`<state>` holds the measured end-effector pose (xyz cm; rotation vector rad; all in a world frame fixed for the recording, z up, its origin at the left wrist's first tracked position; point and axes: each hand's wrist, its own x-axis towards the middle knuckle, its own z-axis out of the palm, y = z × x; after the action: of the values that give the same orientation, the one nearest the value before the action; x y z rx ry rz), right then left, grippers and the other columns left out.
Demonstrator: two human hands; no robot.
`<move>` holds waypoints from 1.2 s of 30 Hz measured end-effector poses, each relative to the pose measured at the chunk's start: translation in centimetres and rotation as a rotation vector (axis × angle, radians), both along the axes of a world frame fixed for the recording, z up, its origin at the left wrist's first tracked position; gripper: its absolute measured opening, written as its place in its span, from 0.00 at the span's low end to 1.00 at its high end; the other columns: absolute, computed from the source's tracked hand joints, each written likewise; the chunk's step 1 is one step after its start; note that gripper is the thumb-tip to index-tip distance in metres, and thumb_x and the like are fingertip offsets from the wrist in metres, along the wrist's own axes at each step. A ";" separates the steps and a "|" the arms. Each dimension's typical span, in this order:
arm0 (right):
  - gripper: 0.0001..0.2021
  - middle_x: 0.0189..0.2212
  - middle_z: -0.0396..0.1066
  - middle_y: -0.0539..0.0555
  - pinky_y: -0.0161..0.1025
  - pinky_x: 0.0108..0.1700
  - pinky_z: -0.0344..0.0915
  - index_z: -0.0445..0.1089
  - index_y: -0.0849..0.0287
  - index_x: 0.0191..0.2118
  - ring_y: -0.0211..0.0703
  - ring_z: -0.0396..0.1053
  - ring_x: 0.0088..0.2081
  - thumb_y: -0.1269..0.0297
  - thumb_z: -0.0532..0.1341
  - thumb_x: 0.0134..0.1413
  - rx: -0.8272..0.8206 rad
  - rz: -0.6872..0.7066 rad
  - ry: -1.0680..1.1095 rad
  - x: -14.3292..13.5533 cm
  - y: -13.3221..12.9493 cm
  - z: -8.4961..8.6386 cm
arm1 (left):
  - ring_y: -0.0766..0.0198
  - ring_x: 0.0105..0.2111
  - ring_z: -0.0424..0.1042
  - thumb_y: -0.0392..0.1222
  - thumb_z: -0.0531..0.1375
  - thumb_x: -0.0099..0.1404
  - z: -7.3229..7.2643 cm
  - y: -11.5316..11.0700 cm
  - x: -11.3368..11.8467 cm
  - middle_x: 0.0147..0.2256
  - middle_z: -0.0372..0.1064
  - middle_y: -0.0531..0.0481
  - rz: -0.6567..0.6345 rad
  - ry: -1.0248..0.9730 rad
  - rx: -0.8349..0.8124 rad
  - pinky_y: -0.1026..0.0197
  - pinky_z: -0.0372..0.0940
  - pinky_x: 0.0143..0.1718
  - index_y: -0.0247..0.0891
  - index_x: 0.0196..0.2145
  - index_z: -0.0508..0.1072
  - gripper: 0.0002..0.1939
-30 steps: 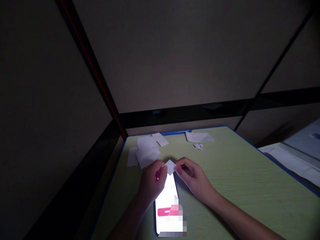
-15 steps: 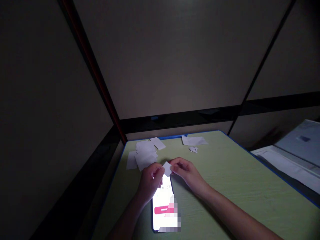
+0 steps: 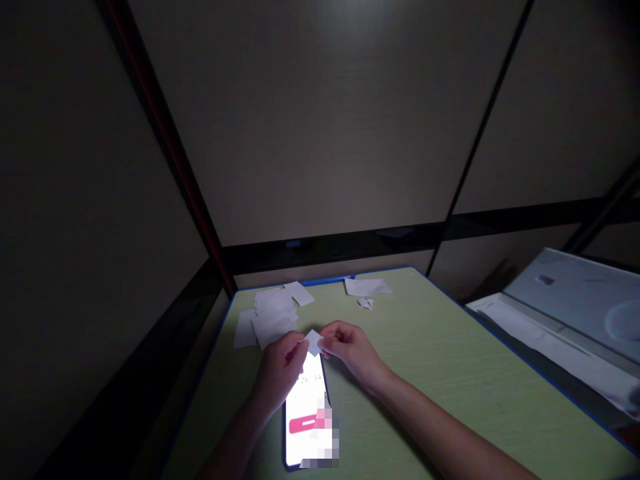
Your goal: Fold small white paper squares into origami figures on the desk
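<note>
Left hand and right hand pinch paper at opposite corners, presumably for steadiness. Paper is over far end of lit phone; screen probably aids visibility. Sheets overlap, far left, within reach.

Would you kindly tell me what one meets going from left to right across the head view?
Paper pile → small paper square held by left hand and right hand → flat sheet near the table's far edge → open box beside it.
</note>
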<state>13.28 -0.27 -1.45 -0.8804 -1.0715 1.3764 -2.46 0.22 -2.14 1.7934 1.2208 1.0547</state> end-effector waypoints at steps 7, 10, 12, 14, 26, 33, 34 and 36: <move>0.06 0.17 0.67 0.46 0.33 0.26 0.54 0.71 0.63 0.25 0.32 0.60 0.21 0.67 0.67 0.38 -0.028 0.000 0.016 0.4 0.2 -0.1 | 0.71 0.13 0.58 0.47 0.54 0.59 0.5 0.2 0.1 0.14 0.57 0.60 -0.014 -0.130 -0.110 0.69 0.52 0.14 0.35 0.32 0.65 0.11; 0.07 0.18 0.67 0.47 0.33 0.26 0.54 0.72 0.63 0.25 0.32 0.60 0.22 0.66 0.67 0.37 -0.042 0.018 0.049 0.5 0.2 -0.2 | 0.73 0.12 0.55 0.45 0.55 0.59 0.8 0.4 0.2 0.13 0.57 0.60 -0.042 -0.206 -0.167 0.70 0.50 0.13 0.35 0.27 0.64 0.10; 0.07 0.17 0.67 0.47 0.33 0.26 0.53 0.73 0.63 0.25 0.32 0.59 0.21 0.66 0.68 0.37 -0.050 0.041 0.083 0.6 0.1 -0.2 | 0.74 0.12 0.54 0.45 0.55 0.59 0.8 0.5 0.2 0.12 0.57 0.60 -0.054 -0.229 -0.196 0.71 0.49 0.13 0.34 0.25 0.64 0.11; 0.07 0.16 0.67 0.47 0.32 0.26 0.52 0.73 0.63 0.24 0.32 0.59 0.21 0.65 0.68 0.36 -0.072 0.061 0.112 0.6 0.1 -0.2 | 0.74 0.11 0.53 0.45 0.55 0.58 0.7 0.5 0.1 0.11 0.56 0.61 -0.057 -0.249 -0.209 0.71 0.48 0.13 0.34 0.24 0.64 0.11; 0.07 0.16 0.68 0.48 0.32 0.25 0.53 0.74 0.62 0.25 0.31 0.60 0.20 0.67 0.69 0.34 -0.128 0.035 0.196 0.5 0.4 -0.4 | 0.67 0.21 0.65 0.44 0.58 0.55 1.0 0.8 -0.1 0.22 0.68 0.53 -0.019 -0.204 -0.178 0.67 0.58 0.21 0.33 0.35 0.67 0.12; 0.08 0.15 0.67 0.46 0.31 0.24 0.53 0.72 0.63 0.25 0.31 0.60 0.19 0.67 0.69 0.35 -0.080 0.061 0.191 0.5 0.3 -0.4 | 0.68 0.19 0.64 0.43 0.56 0.56 1.3 0.4 0.1 0.17 0.67 0.52 -0.065 -0.187 -0.178 0.67 0.57 0.22 0.34 0.22 0.68 0.10; 0.08 0.15 0.67 0.46 0.31 0.25 0.53 0.71 0.63 0.24 0.31 0.60 0.19 0.67 0.69 0.35 -0.079 0.054 0.192 0.5 0.4 -0.5 | 0.67 0.20 0.64 0.43 0.56 0.57 1.3 0.4 0.2 0.18 0.68 0.52 -0.074 -0.197 -0.179 0.67 0.57 0.22 0.34 0.23 0.68 0.10; 0.08 0.15 0.66 0.46 0.31 0.24 0.53 0.71 0.63 0.24 0.31 0.60 0.19 0.67 0.69 0.35 -0.078 0.051 0.169 0.6 0.6 -0.7 | 0.68 0.17 0.63 0.42 0.56 0.56 1.2 0.4 0.3 0.15 0.66 0.54 -0.050 -0.180 -0.188 0.67 0.55 0.20 0.34 0.23 0.67 0.09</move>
<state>13.88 0.30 -2.17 -0.7814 -0.9217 1.5157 -2.17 0.58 -0.90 1.5431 1.1214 1.0136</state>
